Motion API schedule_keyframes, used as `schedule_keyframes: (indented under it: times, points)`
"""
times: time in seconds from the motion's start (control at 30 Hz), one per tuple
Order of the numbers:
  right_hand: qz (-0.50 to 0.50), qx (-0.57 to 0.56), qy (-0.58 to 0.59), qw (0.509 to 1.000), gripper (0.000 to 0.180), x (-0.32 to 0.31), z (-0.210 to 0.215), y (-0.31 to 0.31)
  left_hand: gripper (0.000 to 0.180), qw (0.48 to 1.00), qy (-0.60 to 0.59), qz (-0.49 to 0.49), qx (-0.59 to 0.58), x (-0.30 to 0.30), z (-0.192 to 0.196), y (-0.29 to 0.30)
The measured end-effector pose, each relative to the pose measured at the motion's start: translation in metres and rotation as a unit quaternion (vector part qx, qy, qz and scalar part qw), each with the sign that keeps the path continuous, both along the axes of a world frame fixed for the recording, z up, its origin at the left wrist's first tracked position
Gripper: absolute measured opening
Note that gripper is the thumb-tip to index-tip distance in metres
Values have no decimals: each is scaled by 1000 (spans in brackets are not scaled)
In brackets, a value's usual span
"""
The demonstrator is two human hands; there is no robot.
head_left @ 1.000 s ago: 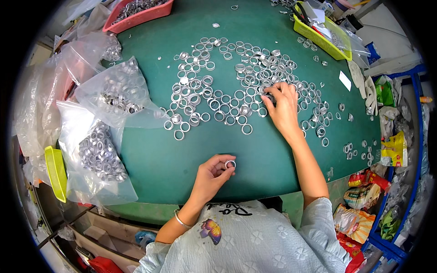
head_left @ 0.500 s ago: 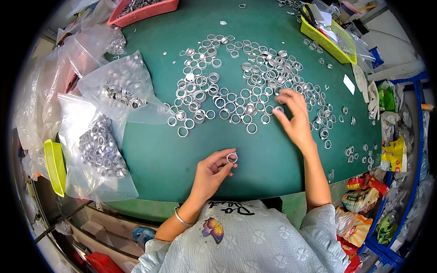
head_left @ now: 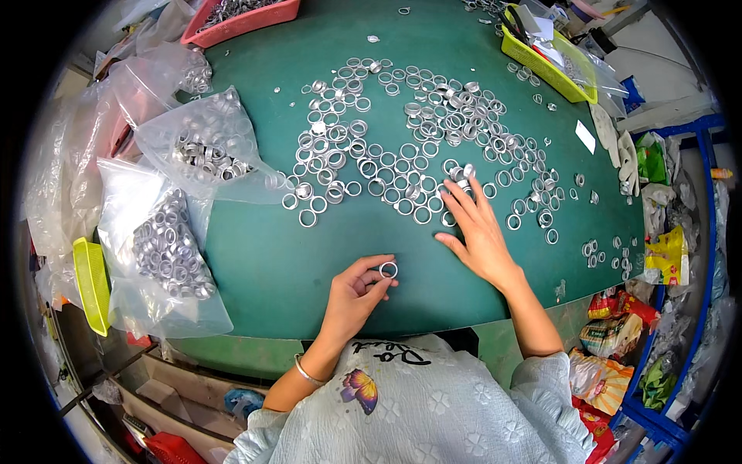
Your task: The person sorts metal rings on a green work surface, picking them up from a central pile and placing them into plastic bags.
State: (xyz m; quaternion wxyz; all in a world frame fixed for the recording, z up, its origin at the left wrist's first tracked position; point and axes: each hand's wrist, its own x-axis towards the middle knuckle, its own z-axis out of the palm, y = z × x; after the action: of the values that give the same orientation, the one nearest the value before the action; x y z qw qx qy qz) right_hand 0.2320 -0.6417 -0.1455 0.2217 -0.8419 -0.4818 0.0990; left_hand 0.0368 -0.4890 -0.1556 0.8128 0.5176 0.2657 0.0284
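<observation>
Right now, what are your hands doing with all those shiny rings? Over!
Left hand fingers pinching one metal ring. Right hand flat at edge of ring pile on green table. Nothing between them.

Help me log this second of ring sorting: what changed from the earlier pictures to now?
The right hand drew back from deep in the spread of metal rings to its near edge, fingers still on the rings there. The left hand kept pinching the same single ring and barely moved. The bags of rings on the green table stayed put.
</observation>
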Motion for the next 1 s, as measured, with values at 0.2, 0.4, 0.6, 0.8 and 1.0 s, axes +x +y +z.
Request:
schedule_keyframes:
  times: [0.2,0.4,0.6,0.8,1.0]
  points:
    - [-89,125,-44,987,35,-4,-9,-2,32,1000,-4,-22,4,-7,-2,0]
    - [-69,112,-91,987,32,-4,-13,51,31,999,-23,-37,-13,-9,2,-5]
    - [-91,266,143,949,25,-20,-2,41,31,999,-20,3,-40,-14,9,1]
    - [-77,337,443,827,32,-58,24,23,31,988,-68,40,-131,5,19,2]
    - [-35,307,263,914,31,-69,39,16,31,987,-126,50,-89,16,39,-6]
